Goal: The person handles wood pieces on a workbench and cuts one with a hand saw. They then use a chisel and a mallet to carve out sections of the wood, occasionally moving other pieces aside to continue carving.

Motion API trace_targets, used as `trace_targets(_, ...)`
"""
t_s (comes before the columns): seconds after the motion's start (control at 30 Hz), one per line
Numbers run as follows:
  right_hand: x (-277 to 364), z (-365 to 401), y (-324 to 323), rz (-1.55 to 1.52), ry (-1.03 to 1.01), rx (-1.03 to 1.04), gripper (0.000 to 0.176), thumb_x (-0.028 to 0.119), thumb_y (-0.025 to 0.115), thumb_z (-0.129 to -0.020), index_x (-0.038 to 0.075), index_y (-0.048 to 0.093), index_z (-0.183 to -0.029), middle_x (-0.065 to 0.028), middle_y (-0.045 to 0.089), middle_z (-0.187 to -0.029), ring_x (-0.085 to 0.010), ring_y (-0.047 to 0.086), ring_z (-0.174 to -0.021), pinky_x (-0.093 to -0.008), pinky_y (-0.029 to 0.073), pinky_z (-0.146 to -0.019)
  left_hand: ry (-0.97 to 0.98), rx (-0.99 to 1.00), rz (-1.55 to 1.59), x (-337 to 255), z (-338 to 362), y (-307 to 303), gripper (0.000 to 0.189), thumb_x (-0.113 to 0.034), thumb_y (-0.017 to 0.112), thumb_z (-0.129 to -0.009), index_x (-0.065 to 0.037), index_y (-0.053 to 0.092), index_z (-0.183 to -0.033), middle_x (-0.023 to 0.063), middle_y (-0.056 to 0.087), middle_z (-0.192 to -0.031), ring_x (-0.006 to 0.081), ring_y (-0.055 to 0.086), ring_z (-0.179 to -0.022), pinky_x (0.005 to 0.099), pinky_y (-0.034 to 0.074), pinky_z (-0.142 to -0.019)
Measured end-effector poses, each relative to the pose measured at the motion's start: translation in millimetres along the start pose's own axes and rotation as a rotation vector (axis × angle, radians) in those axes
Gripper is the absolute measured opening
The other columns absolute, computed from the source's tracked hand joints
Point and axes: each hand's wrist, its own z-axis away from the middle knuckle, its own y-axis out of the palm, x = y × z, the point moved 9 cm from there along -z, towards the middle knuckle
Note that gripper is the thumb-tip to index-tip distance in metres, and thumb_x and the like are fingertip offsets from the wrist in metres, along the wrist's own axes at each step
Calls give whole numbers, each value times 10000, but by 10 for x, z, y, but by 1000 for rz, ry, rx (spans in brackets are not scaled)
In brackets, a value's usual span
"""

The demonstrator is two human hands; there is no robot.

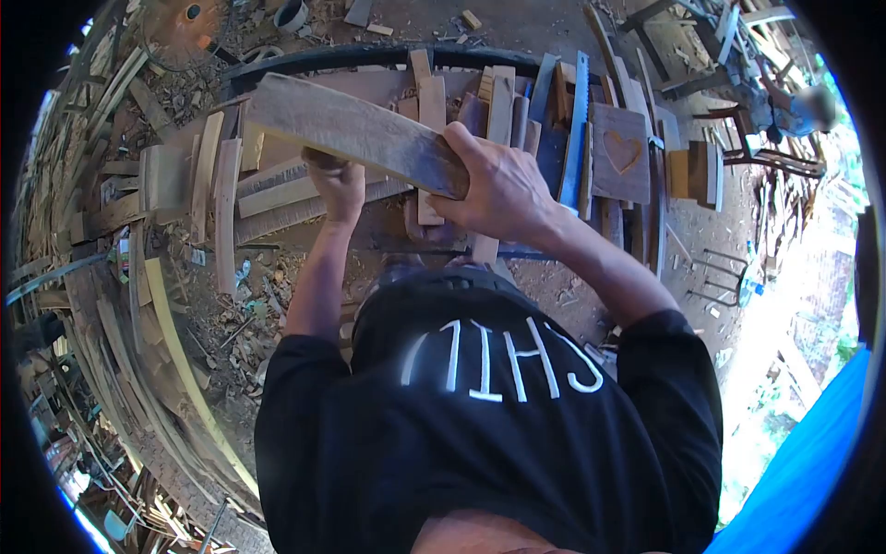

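I hold a long, weathered wooden plank (355, 129) in front of my chest, tilted from upper left down to lower right. My right hand (498, 189) is wrapped around its near, lower end. My left hand (337, 185) grips the plank from below near its middle, fingers curled under the edge. Beneath the plank lies a workbench (277, 65) covered with many short boards and slats (221, 194).
A blue-bladed handsaw (577, 129) lies on the bench to the right, beside a square board with a heart cutout (620, 152). Wood scraps and curved staves (175, 360) pile up at the left. Another person (794, 106) sits at the far right. A blue tarp (812, 462) shows bottom right.
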Motion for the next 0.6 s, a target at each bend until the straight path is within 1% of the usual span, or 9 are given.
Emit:
trace_targets(0.03,83,9,-157,3,-29,-85,510,293,788,-736,62,467,-1057,-162,642,-854,-350,676,-744,-450,521,-659,-138,-34,212,-4,-3,-8,281,-49,767,-759,-32,580,-968,53,617,-1008,165,593,-859,321,479,-777)
trace_targets(0.17,328,108,-629,-142,-96,-302,575,270,818,-713,39,471,-1110,-180,638,-886,-316,685,-798,-408,521,-702,-270,-16,179,58,-29,33,237,-53,761,-796,-74,557,-913,47,613,-941,125,590,-812,281,481,-744)
trace_targets(0.23,318,143,-728,-160,-120,-358,622,269,836,-704,32,478,-1153,-165,633,-882,-272,681,-800,-374,513,-715,-457,-115,477,73,-122,11,218,-32,731,-837,-100,526,-869,32,603,-857,95,589,-761,262,489,-715)
trace_targets(0.3,222,195,-757,-221,-115,-394,637,299,838,-709,33,483,-1166,-148,638,-883,-235,668,-795,-360,509,-717,-462,-143,513,2,-213,-55,207,-32,715,-858,-98,518,-858,22,597,-800,104,590,-710,269,499,-683)
trace_targets(0.37,113,231,-698,-229,-63,-386,632,324,835,-716,33,484,-1154,-134,641,-885,-218,661,-793,-354,506,-714,-397,-78,430,-34,-291,-85,219,-41,725,-852,-94,512,-855,19,596,-799,108,589,-696,275,499,-652)
trace_targets(0.47,-233,307,-524,-189,123,-357,617,337,824,-719,32,493,-1141,-146,646,-883,-225,663,-789,-353,509,-713,-424,-63,495,-3,-261,-97,219,-43,727,-852,-98,515,-862,18,594,-800,102,584,-679,265,489,-636)
trace_targets(0.5,-327,348,-459,-189,121,-360,617,337,824,-719,32,493,-1141,-146,646,-883,-225,663,-789,-353,509,-713,-420,-63,495,-34,-256,-109,219,-43,727,-852,-98,515,-862,18,594,-800,102,584,-679,265,489,-636)
trace_targets(0.57,-702,465,-242,-239,311,-298,615,334,820,-709,23,499,-1131,-167,650,-888,-247,668,-790,-371,513,-717,-568,-28,559,-6,-156,-38,228,-55,739,-852,-106,518,-870,10,584,-791,97,579,-668,261,481,-633)
trace_targets(0.6,-824,535,-150,-239,309,-297,615,334,820,-709,23,499,-1131,-167,650,-888,-247,668,-790,-371,513,-717,-568,-30,559,-13,-150,-10,228,-55,739,-852,-106,518,-870,10,584,-791,97,579,-668,261,481,-633)
